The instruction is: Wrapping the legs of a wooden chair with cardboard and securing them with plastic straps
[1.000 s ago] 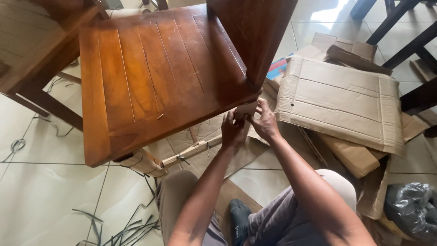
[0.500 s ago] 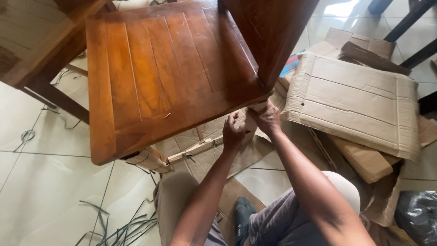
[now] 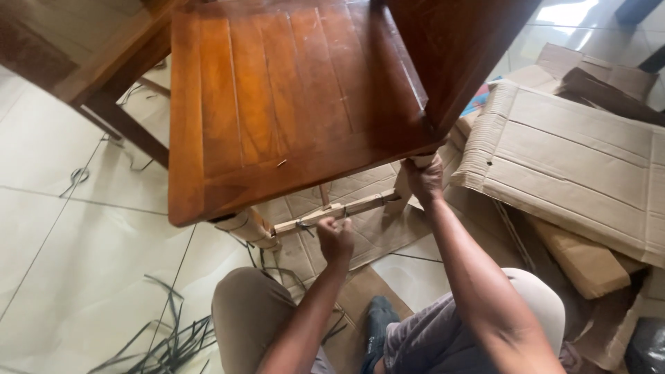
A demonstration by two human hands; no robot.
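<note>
A brown wooden chair (image 3: 277, 104) with a slatted seat stands before me, its legs and lower rail wrapped in cardboard. My right hand (image 3: 424, 179) grips the cardboard-wrapped rear leg (image 3: 404, 197) just under the seat corner. My left hand (image 3: 335, 239) is closed at the wrapped lower rail (image 3: 332, 213), beside a dark strap knot (image 3: 303, 224) tied around it. My knees and a dark sock (image 3: 377, 322) show at the bottom.
Flattened cardboard sheets (image 3: 575, 159) pile up at the right, more lies under the chair. Cut black straps (image 3: 166, 339) litter the tiled floor at lower left. Another wooden piece of furniture (image 3: 83, 62) stands at upper left.
My left hand has dropped from the rear leg down to the lower rail near the strap knot. My right hand stays on the rear leg. The view has shifted left.
</note>
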